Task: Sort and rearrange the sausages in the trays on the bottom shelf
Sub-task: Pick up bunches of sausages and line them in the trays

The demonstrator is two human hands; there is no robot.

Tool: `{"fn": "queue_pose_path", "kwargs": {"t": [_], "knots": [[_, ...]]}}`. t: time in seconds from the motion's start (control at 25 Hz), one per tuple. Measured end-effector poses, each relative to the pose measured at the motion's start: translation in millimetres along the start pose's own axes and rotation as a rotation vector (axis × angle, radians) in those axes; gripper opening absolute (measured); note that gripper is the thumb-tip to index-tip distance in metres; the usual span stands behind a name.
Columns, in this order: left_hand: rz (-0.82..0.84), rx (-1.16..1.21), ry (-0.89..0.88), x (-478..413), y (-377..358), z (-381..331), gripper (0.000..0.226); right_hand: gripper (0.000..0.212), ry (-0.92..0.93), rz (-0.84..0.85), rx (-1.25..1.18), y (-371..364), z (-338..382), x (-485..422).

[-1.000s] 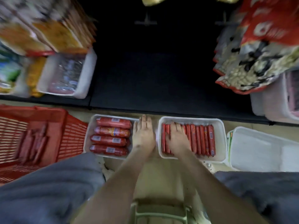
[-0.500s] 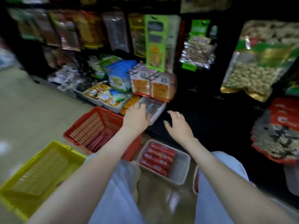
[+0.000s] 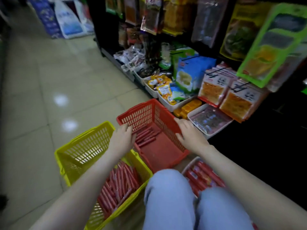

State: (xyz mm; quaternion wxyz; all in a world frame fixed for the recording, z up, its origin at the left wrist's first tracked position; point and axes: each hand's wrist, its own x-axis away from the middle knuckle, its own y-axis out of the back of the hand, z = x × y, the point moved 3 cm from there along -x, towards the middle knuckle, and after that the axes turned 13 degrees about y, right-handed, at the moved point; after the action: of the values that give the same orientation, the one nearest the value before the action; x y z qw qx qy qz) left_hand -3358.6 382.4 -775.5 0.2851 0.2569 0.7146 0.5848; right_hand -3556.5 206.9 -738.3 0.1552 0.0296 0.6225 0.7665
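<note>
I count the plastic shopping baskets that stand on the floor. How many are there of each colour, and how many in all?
Red basket: 1
Yellow basket: 1
Total: 2

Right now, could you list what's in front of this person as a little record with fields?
red basket: holds a few thin sausages
yellow basket: holds a pile of sausages
white tray: thicker sausages, partly behind a knee
left hand: at red basket's left rim, grip unclear
right hand: grips its right rim
</note>
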Motion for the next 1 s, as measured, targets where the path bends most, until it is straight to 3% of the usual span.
{"fn": "queue_pose_path", "kwargs": {"t": [0.2,0.4,0.52,0.6,0.64,0.84,1.0], "knots": [[0.108,-0.060,-0.024,-45.7,-111.1,42.7,0.053,0.078,0.042,0.161,0.014,-113.1,-50.0,-70.8],[0.167,0.009,-0.163,-83.8,-198.2,68.4,0.056,0.086,0.166,0.263,-0.016,-251.5,-88.2,-131.3],[0.040,0.178,-0.150,-80.9,-226.3,76.7,0.055,0.106,0.257,0.437,0.036,-337.6,-94.5,-162.8],[-0.055,0.244,-0.144,-81.9,-234.6,79.4,0.056,0.126,0.342,0.461,0.133,-387.9,-94.3,-184.1],[-0.070,0.259,-0.142,-83.5,-236.0,79.8,0.058,0.124,0.333,0.469,0.162,-407.9,-96.2,-193.1],[-0.087,0.294,-0.130,-78.8,-240.6,83.8,0.062,0.099,0.272,0.693,0.256,-441.2,-103.0,-190.3],[-0.140,0.337,-0.127,-77.8,-242.5,85.8,0.064,0.109,0.327,0.635,0.309,-428.0,-98.2,-169.3]]}}
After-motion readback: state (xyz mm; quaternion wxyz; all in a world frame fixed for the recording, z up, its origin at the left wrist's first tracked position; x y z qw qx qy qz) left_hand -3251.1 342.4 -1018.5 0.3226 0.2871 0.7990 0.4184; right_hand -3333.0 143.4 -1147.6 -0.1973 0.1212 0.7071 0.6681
